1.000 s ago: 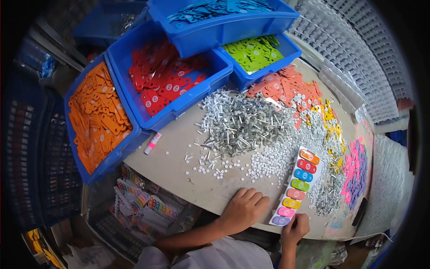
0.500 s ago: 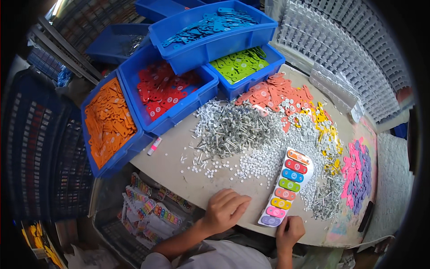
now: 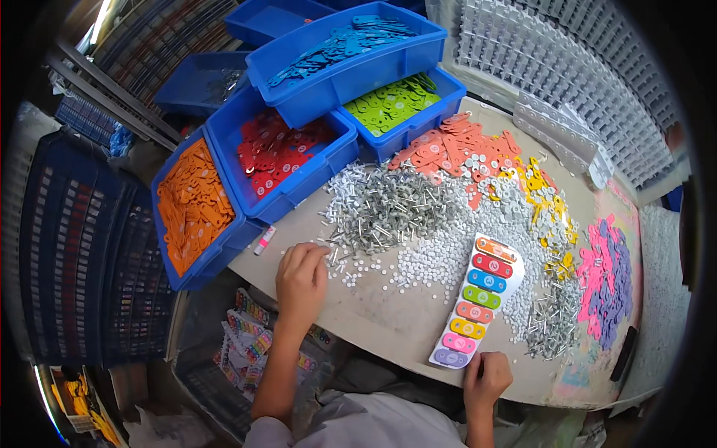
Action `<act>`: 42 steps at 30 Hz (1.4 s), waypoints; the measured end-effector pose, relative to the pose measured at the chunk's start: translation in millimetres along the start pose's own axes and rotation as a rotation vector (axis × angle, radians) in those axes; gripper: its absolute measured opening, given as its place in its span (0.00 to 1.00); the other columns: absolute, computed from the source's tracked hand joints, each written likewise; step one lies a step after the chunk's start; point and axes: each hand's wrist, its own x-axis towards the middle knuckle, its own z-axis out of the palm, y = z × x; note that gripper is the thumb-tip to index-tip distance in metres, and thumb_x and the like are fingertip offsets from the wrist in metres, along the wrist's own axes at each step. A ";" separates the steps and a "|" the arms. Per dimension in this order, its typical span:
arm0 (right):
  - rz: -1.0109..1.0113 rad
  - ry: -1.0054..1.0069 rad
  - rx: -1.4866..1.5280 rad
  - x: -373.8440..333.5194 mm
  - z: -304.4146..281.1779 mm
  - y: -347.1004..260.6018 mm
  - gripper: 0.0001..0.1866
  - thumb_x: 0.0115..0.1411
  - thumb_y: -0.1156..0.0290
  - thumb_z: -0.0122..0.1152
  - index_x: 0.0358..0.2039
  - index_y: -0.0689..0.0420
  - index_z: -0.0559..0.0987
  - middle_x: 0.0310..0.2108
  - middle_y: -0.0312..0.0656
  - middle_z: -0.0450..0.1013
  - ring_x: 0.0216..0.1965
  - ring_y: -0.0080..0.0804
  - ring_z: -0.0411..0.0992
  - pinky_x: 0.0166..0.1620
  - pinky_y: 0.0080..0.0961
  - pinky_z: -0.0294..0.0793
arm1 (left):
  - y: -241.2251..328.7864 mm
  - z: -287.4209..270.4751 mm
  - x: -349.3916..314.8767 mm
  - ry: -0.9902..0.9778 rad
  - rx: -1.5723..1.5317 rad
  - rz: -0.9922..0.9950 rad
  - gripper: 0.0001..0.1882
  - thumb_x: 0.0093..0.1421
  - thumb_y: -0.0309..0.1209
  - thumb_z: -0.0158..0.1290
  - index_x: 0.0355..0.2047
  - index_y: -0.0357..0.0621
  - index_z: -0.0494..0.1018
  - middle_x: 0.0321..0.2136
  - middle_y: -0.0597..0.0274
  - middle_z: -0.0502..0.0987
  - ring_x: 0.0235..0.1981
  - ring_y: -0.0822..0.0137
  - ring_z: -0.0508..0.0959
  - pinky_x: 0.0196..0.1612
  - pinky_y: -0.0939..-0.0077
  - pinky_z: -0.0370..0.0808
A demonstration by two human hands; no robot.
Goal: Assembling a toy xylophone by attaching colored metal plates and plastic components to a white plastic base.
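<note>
The right grip (image 3: 488, 379) is closing thumb and fingers around the lower right corner of a card (image 3: 475, 305) of coloured tabs, which is slanting up from the worktop's (image 3: 373, 317) front edge toward a spread of white discs (image 3: 433, 265). The left grip (image 3: 302, 280) is curling loosely over the front edge farther left, its fingertips hovering near the heap of silver pins (image 3: 396, 205); whether they are pinching anything, I cannot tell. The step in hand is seemingly steadying the card while the other hand is working apart; the next move is probably calling for finely controlled fingertips.
</note>
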 end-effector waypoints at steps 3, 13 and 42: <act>0.013 -0.007 0.014 -0.2 0.0 0.1 0.09 0.59 0.79 0.66 0.25 0.61 0.73 0.24 0.48 0.69 0.24 0.50 0.69 0.28 0.43 0.64 | 5.9 9.6 3.7 0.038 0.000 -0.005 0.09 0.62 0.21 0.56 0.43 0.41 0.79 0.41 0.55 0.79 0.45 0.50 0.78 0.50 0.56 0.74; 0.001 0.014 0.007 -1.7 1.7 -0.3 0.09 0.59 0.79 0.65 0.25 0.61 0.73 0.23 0.48 0.69 0.24 0.49 0.69 0.28 0.43 0.64 | -7.0 -0.4 9.3 0.014 0.032 0.095 0.06 0.53 0.16 0.55 0.26 0.41 0.78 0.36 0.61 0.78 0.42 0.54 0.77 0.47 0.59 0.71; 0.007 0.030 -0.036 -3.3 5.5 1.4 0.10 0.57 0.78 0.68 0.25 0.60 0.73 0.23 0.47 0.68 0.24 0.48 0.69 0.28 0.43 0.63 | -6.5 31.2 -7.1 0.212 -0.149 0.000 0.03 0.62 0.21 0.60 0.36 0.38 0.76 0.32 0.56 0.77 0.37 0.55 0.76 0.43 0.65 0.73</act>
